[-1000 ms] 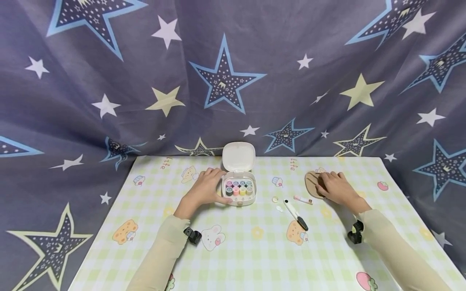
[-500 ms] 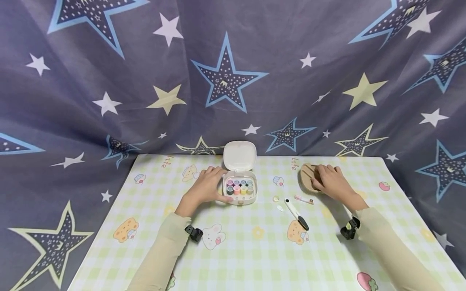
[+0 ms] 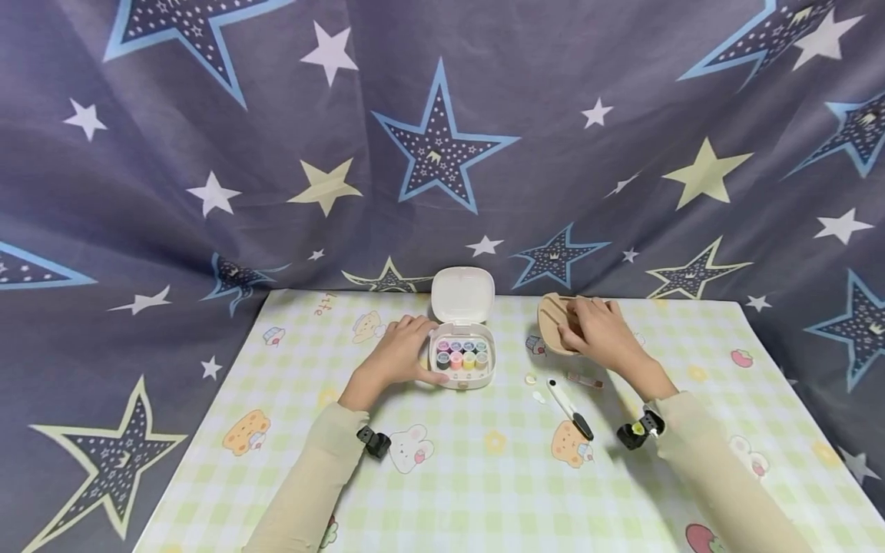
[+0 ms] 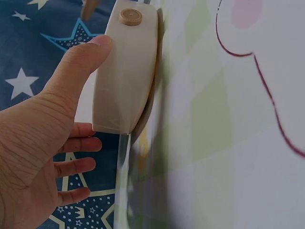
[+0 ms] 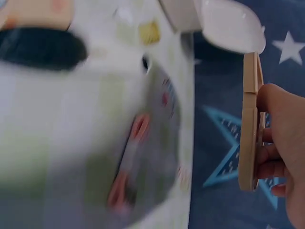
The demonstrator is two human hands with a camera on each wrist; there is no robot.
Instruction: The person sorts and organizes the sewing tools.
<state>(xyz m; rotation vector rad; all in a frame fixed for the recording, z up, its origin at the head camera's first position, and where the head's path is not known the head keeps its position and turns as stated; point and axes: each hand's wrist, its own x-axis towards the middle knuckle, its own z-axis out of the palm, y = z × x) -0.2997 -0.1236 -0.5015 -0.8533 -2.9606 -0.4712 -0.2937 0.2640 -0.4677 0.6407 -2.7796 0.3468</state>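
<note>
A cream sewing box [image 3: 477,382] stands at the back middle of the table, its white lid [image 3: 463,293] raised. Several thread spools [image 3: 456,359] sit inside in two rows. My left hand [image 3: 397,357] grips the box's left side; in the left wrist view the thumb presses its front wall [image 4: 126,71] near a brown button [image 4: 131,17]. To the right of the box, my right hand [image 3: 604,334] holds a tan compartment tray [image 3: 551,326] by its right side, between thumb and fingers. In the right wrist view the tray [image 5: 248,124] appears edge-on, raised above the tabletop.
In front of the tray lie a pink-ended thread bundle [image 3: 585,380], a slim white tool with a black handle [image 3: 570,407], a small round yellowish item [image 3: 530,379] and a small white piece [image 3: 538,397]. A star-patterned curtain [image 3: 442,153] hangs behind the table's back edge.
My right hand has lifted the tan tray from the table and carried it left, closer to the sewing box. The left hand stays on the box.
</note>
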